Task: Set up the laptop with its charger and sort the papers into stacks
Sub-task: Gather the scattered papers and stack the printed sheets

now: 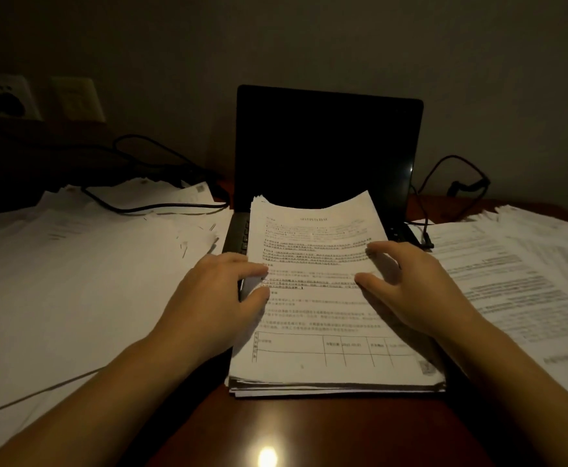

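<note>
Sorting step: left hand and right hand, fingers spread, rest on the stack covering the laptop; next, likely squaring its edges.

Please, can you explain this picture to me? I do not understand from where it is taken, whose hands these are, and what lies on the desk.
The camera sits on a person's head and looks down at the desk. The left hand and right hand rest open on the sides of a paper stack, which lies over the keyboard of an open laptop; its screen is dark. Loose papers cover the left side, more sheets the right. A black cable crosses the left papers. Nothing is lifted.
</note>
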A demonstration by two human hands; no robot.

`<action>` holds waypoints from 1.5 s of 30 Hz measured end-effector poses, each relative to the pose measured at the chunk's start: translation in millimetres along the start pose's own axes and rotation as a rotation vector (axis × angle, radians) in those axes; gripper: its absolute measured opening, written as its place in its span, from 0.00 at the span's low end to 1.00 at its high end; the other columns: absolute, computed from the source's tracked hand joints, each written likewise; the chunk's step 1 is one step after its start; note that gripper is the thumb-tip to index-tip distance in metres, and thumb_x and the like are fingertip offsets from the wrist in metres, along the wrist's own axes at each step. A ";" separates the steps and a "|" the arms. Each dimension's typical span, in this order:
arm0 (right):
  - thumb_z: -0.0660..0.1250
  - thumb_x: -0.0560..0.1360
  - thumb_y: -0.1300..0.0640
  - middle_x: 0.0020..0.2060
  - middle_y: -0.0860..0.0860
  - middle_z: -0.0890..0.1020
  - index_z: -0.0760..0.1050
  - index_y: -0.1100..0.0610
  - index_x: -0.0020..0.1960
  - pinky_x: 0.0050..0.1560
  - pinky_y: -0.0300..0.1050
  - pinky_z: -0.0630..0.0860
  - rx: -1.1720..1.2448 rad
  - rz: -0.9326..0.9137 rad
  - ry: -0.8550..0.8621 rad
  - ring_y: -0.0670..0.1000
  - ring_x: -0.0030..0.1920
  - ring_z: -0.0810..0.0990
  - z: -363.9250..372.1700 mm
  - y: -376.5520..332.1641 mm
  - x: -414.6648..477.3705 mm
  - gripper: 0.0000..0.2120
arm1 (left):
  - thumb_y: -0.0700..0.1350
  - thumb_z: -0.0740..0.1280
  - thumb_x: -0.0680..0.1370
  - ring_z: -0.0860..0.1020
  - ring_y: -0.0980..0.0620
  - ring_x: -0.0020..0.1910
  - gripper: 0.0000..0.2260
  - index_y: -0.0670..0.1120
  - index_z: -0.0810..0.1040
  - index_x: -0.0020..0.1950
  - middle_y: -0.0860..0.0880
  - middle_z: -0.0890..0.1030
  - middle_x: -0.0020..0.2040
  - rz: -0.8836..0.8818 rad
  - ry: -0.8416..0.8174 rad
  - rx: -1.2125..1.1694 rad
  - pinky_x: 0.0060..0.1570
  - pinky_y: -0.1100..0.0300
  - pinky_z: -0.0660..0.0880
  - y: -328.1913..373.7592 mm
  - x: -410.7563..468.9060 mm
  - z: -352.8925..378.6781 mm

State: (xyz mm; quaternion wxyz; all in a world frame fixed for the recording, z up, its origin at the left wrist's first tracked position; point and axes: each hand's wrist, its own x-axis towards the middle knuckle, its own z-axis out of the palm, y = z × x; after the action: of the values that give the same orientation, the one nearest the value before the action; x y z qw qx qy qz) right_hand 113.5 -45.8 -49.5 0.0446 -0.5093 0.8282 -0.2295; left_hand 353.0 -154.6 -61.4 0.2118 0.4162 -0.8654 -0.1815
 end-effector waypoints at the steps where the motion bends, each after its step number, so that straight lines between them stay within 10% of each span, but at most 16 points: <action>1: 0.68 0.76 0.42 0.70 0.48 0.72 0.68 0.48 0.73 0.64 0.48 0.71 -0.028 0.010 -0.016 0.52 0.68 0.71 -0.4 0.1 -0.4 0.28 | 0.56 0.65 0.81 0.67 0.57 0.70 0.19 0.59 0.74 0.72 0.61 0.72 0.71 0.002 -0.019 0.015 0.68 0.57 0.66 2.1 -1.1 -0.6; 13: 0.41 0.77 0.30 0.65 0.48 0.77 0.69 0.46 0.69 0.62 0.57 0.65 -0.340 0.044 -0.084 0.57 0.67 0.67 8.6 -4.3 -2.4 0.33 | 0.61 0.63 0.80 0.66 0.54 0.72 0.23 0.59 0.70 0.74 0.59 0.73 0.72 -0.034 -0.072 0.064 0.71 0.51 0.64 8.7 -3.2 -2.2; 20: 0.35 0.67 0.24 0.80 0.50 0.54 0.53 0.44 0.80 0.77 0.63 0.47 -0.265 0.001 -0.064 0.56 0.80 0.44 6.6 -14.8 -11.1 0.46 | 0.66 0.55 0.81 0.42 0.50 0.81 0.27 0.63 0.59 0.79 0.54 0.53 0.82 -0.018 -0.111 0.125 0.78 0.45 0.45 1.3 0.4 2.4; 35: 0.54 0.81 0.37 0.77 0.50 0.62 0.69 0.48 0.73 0.76 0.55 0.55 -0.328 -0.459 -0.138 0.55 0.79 0.50 52.7 -131.3 -11.7 0.25 | 0.67 0.53 0.81 0.42 0.45 0.81 0.28 0.61 0.54 0.80 0.50 0.50 0.83 -0.237 -0.115 0.345 0.76 0.35 0.42 -56.4 -18.5 -52.6; 45: 0.66 0.78 0.42 0.63 0.51 0.77 0.73 0.48 0.67 0.53 0.45 0.74 -0.186 -0.478 -0.378 0.51 0.55 0.75 93.2 -238.4 12.0 0.20 | 0.70 0.46 0.80 0.42 0.46 0.82 0.32 0.61 0.44 0.82 0.50 0.43 0.83 -0.437 -0.201 0.358 0.77 0.39 0.41 -161.9 -74.7 -116.9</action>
State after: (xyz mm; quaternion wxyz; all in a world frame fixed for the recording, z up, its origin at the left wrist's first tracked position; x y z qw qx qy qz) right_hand 332.8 -177.0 -29.1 0.0958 -0.7249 0.6797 -0.0579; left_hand 559.9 -206.2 -58.3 0.0042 0.6033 -0.7902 -0.1076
